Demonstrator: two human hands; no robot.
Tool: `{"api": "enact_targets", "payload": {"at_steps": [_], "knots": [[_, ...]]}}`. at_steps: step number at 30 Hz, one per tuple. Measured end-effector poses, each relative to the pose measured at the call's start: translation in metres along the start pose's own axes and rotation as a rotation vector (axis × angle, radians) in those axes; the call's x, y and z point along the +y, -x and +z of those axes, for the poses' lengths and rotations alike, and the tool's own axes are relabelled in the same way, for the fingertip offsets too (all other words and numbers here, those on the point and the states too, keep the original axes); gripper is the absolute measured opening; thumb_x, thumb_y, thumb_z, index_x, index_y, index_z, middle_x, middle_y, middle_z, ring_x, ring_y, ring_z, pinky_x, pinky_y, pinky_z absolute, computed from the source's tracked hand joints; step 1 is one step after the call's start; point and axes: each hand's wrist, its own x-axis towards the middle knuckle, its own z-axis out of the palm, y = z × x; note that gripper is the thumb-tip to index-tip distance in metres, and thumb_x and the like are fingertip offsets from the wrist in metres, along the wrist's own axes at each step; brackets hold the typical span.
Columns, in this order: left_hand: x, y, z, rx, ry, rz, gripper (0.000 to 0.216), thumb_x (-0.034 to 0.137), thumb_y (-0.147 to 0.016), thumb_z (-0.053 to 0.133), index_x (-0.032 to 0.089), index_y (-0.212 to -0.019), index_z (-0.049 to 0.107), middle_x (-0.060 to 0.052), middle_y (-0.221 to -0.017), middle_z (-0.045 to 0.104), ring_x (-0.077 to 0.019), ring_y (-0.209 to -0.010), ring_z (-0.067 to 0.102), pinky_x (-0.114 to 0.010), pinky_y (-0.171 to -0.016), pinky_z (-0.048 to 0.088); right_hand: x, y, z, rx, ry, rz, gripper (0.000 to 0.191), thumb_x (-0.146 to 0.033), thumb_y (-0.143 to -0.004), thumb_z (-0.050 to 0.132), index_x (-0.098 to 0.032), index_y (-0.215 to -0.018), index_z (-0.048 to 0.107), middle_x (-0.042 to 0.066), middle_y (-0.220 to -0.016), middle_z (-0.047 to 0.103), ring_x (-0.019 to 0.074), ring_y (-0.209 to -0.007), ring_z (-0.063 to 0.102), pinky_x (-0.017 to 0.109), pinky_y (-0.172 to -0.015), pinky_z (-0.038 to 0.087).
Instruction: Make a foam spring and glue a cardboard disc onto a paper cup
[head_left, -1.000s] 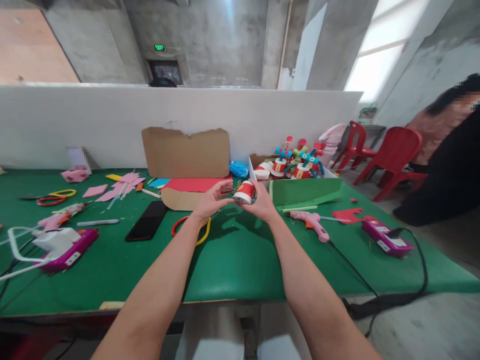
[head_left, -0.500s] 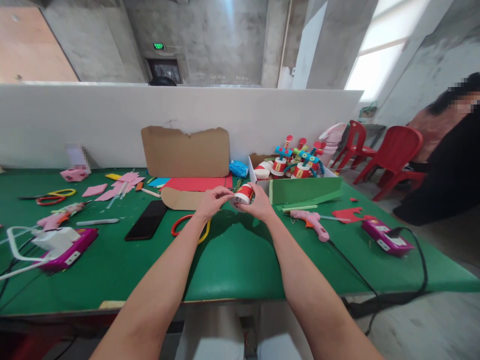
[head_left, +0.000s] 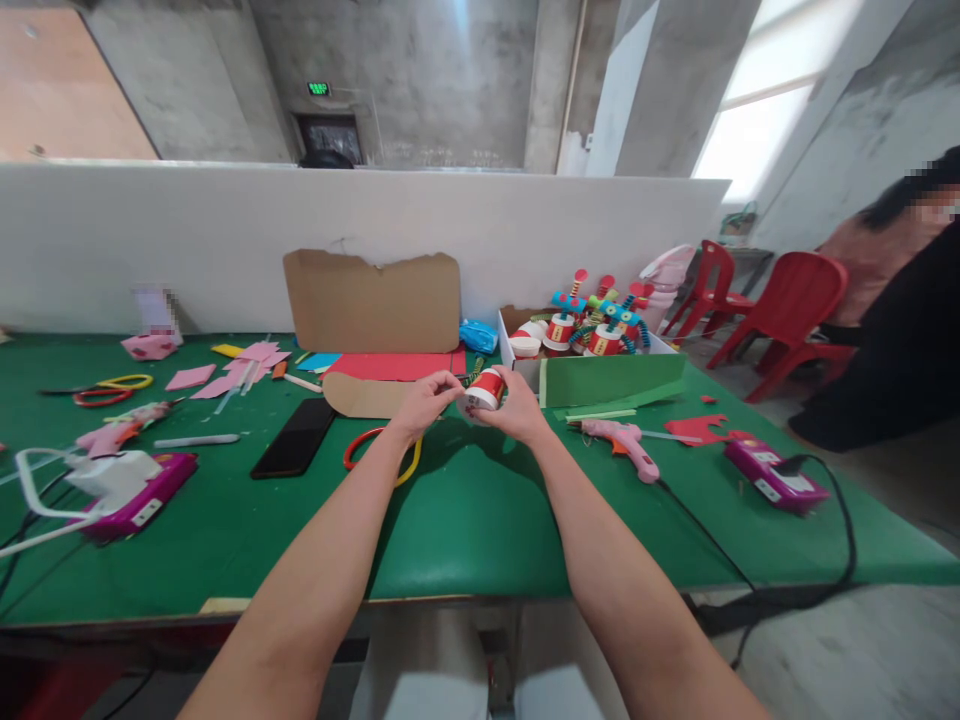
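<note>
My right hand point(head_left: 517, 407) is wrapped round a small red and white paper cup point(head_left: 489, 388), tipped on its side above the green table. A dark and green striped piece point(head_left: 474, 372) shows just behind the cup. Close to the cup's left end, the fingers of my left hand point(head_left: 427, 402) are pinched together; whatever they hold is too small to make out. Below my left wrist lie scissors point(head_left: 411, 465) with red and yellow handles, partly hidden by the forearm. A brown cardboard piece point(head_left: 360, 397) is left of that hand.
A box point(head_left: 510, 345) holds several cup figures at the back. On the right are a pink glue gun point(head_left: 622, 440) with its cord and a purple power strip point(head_left: 776, 475). A phone point(head_left: 294, 438) and another power strip point(head_left: 142, 500) lie left. A person point(head_left: 885, 290) is far right.
The cup has turned slightly in my right hand, and both hands stay at nearly the same spot. The table things have not moved.
</note>
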Motion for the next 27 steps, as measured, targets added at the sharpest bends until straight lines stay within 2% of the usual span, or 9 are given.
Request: {"api": "enact_targets", "payload": {"at_steps": [8,12,15,21,27], "knots": [[0.007,0.002,0.001,-0.071,-0.030,-0.016,0.023,0.041,-0.080,0.055,0.019,-0.075,0.049,0.004,-0.065,0.044,-0.0099,-0.060,0.040,-0.020,-0.052,0.035,-0.001,0.000,0.000,-0.013,0.010,-0.023,0.070,-0.038,-0.055,0.078,-0.020,-0.118,0.053,0.009,-0.109,0.057,0.0282,-0.105,0.055,0.045,-0.097,0.041],[0.006,0.002,0.001,-0.041,0.009,0.017,0.028,0.043,-0.084,0.050,0.020,-0.071,0.044,0.005,-0.064,0.039,-0.0096,-0.058,0.037,-0.020,-0.052,0.034,-0.004,0.000,-0.002,-0.016,0.001,0.001,0.069,-0.036,-0.055,0.077,-0.020,-0.118,0.052,0.009,-0.112,0.057,0.0284,-0.107,0.054,0.045,-0.098,0.041],[0.005,0.001,0.001,-0.004,0.017,0.051,0.030,0.045,-0.086,0.047,0.020,-0.070,0.043,0.004,-0.065,0.041,-0.0094,-0.057,0.038,-0.020,-0.051,0.035,-0.003,0.000,-0.002,-0.007,-0.003,0.005,0.068,-0.035,-0.055,0.077,-0.021,-0.116,0.053,0.008,-0.110,0.057,0.0283,-0.106,0.055,0.046,-0.098,0.041],[0.011,0.003,0.000,0.092,-0.046,0.020,0.028,0.046,-0.077,0.060,0.018,-0.078,0.058,0.001,-0.069,0.054,-0.0105,-0.058,0.045,-0.020,-0.046,0.036,0.001,-0.001,-0.001,0.036,0.002,0.032,0.071,-0.039,-0.056,0.078,-0.020,-0.119,0.051,0.010,-0.112,0.056,0.0289,-0.107,0.055,0.046,-0.098,0.042],[0.011,0.001,0.001,0.065,-0.090,0.109,0.024,0.039,-0.073,0.064,0.018,-0.082,0.067,-0.001,-0.078,0.062,-0.0128,-0.067,0.052,-0.024,-0.058,0.043,0.000,0.000,-0.001,0.045,0.062,0.014,0.067,-0.039,-0.056,0.077,-0.020,-0.116,0.052,0.008,-0.109,0.058,0.0273,-0.104,0.056,0.044,-0.095,0.043]]}}
